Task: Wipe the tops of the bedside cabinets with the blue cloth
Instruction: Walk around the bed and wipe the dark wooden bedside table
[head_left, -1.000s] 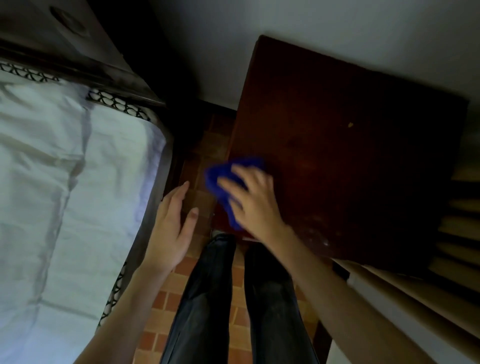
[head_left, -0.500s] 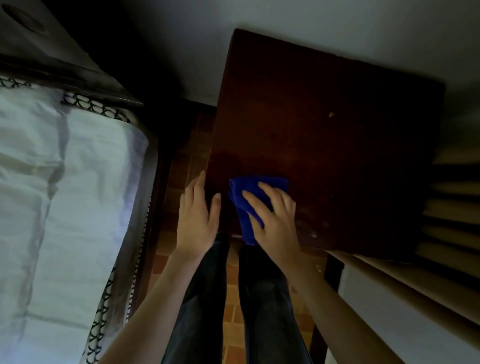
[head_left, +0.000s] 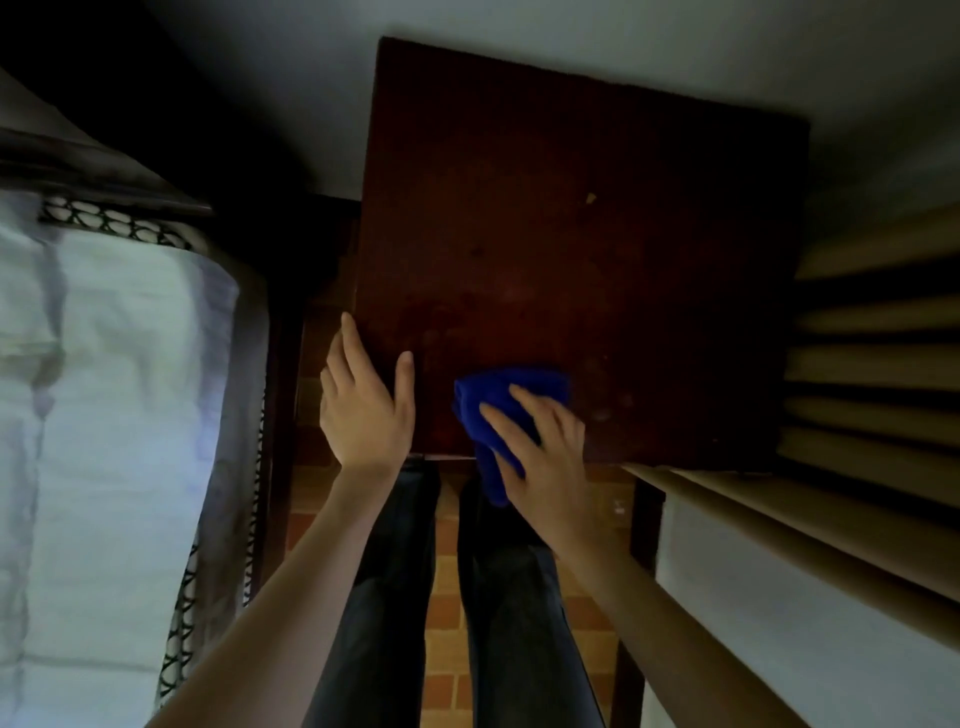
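At lower centre, on the bedside cabinet's (head_left: 571, 234) front edge, right grip (head_left: 545, 457) presses the blue cloth (head_left: 493, 395) with flat spread fingers, one end overhanging; left grip (head_left: 363, 410) released, flat at its lower-left corner.

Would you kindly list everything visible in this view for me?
cabinet: one, dark brown, centre, against wall
cloth: one, blue, cabinet's near edge, partly overhanging
speck: one, pale, on cabinet top
bed: one, white sheet, left
slats: several, tan, right
floor: one, reddish tiles, bottom
wall: one, pale, top
legs: two, dark trousers, bottom centre
left hand: one, at cabinet's near left corner
right hand: one, flat on cloth
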